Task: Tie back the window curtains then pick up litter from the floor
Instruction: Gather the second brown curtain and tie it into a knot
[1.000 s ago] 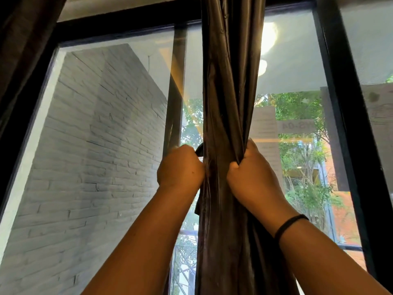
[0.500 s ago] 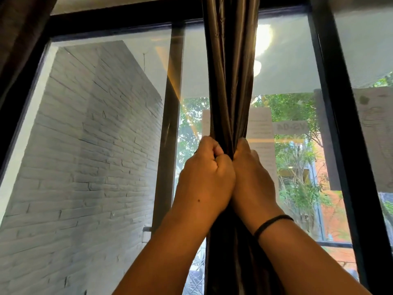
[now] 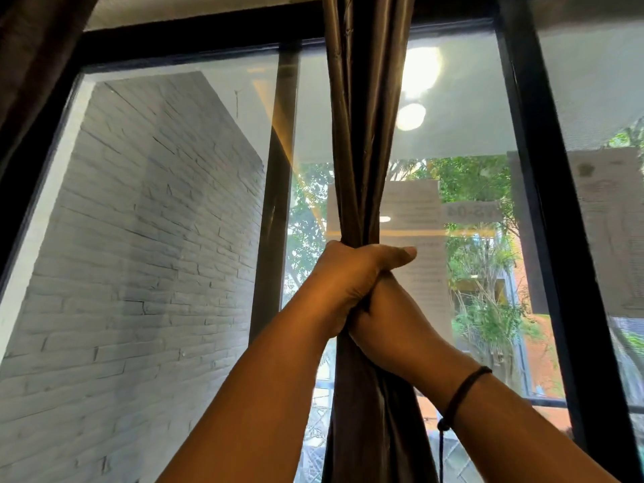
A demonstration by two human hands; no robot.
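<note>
Mirrored, blurred characters on a pale paper sign (image 3: 470, 211) stuck to the glass right of centre look like digits and letters, but they cannot be read with certainty. A larger white printed sheet (image 3: 414, 203) beside it carries lines of text too small to make out, and another faded sheet (image 3: 606, 231) hangs on the far-right pane.

The dark brown satin curtain (image 3: 366, 134) hangs gathered into a narrow bundle down the centre of the frame, in front of the black-framed window (image 3: 543, 238). The left hand (image 3: 352, 277) wraps around the bundle at mid-height, thumb stretched to the right across the folds. The right hand (image 3: 390, 325) grips the same bundle just below, pressed against the left hand; a black cord bracelet (image 3: 463, 392) circles its wrist.

A second dark curtain (image 3: 38, 47) fills the upper left corner. Through the glass on the left stands a white painted brick wall (image 3: 139, 256); green trees (image 3: 481, 273) show at right.
</note>
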